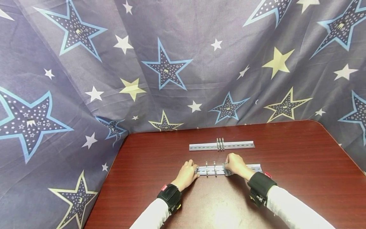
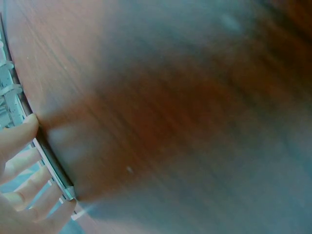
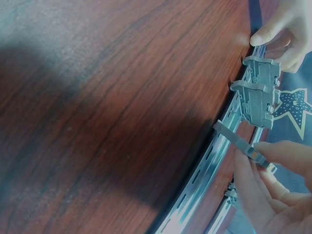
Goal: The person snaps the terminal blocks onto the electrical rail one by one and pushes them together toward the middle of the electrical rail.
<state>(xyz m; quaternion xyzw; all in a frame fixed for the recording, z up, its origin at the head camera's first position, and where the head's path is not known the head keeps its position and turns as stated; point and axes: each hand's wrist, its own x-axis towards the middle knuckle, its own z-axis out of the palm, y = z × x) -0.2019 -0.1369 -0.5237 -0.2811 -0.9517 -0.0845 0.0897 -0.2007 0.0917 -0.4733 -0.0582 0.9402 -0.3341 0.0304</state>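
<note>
A slotted metal DIN rail [image 1: 254,167] lies across the table in front of me. My left hand [image 1: 186,175] grips its left end, thumb along the near edge and fingers over the far side in the left wrist view. Two grey terminal blocks [image 3: 263,105] stand upright on the rail between my hands. To their right, my right hand [image 1: 236,164] pinches another thin grey terminal block [image 3: 241,144] between thumb and fingers. In the right wrist view that block is tilted, its lower end right at the rail's near edge.
Behind this rail lies a second DIN rail [image 1: 203,147], with several terminal blocks [image 1: 220,144] grouped near its middle. Both rest on a reddish-brown wooden table [image 1: 154,149]. A star-patterned cloth [image 1: 183,105] hangs along the table's back and left sides.
</note>
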